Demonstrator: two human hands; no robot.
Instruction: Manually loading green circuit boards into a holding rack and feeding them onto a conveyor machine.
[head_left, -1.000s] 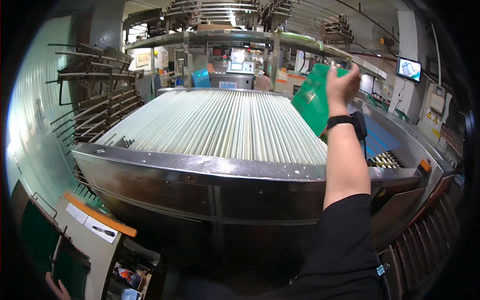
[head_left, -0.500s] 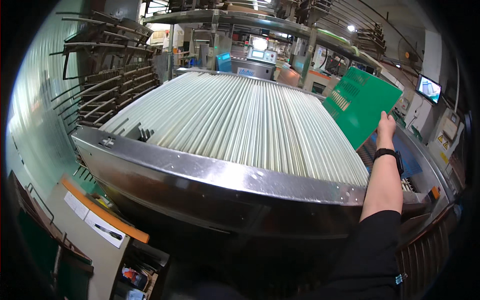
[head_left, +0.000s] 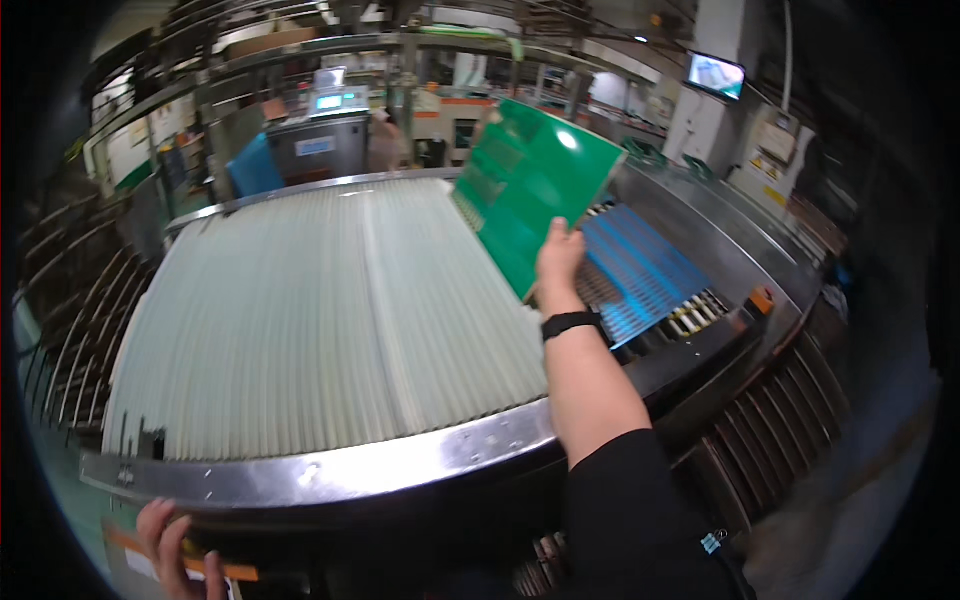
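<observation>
My right hand (head_left: 560, 262), with a dark band on its wrist, grips the lower right edge of a green circuit board panel (head_left: 545, 160). The panel stands tilted at the right end of a wide row of pale, thin upright slats (head_left: 290, 320). Beside that hand, a blue panel (head_left: 640, 265) with striped markings lies on the rollers (head_left: 700, 315). At the lower left my left hand (head_left: 175, 550) is raised, its fingers apart and bent with nothing between them. It is just in front of the machine's metal front edge (head_left: 330, 478).
A small control unit with a lit screen (head_left: 340, 101) stands behind the slats, near a blue sheet (head_left: 255, 166). Metal racks (head_left: 90, 320) are on the left. A slotted dark rack (head_left: 775, 430) stands at the lower right. A monitor (head_left: 715, 75) hangs on the pillar.
The view has swung right, bringing the blue panel and rollers into fuller sight. My left hand has come into view at the lower left. The green panel remains in my right hand.
</observation>
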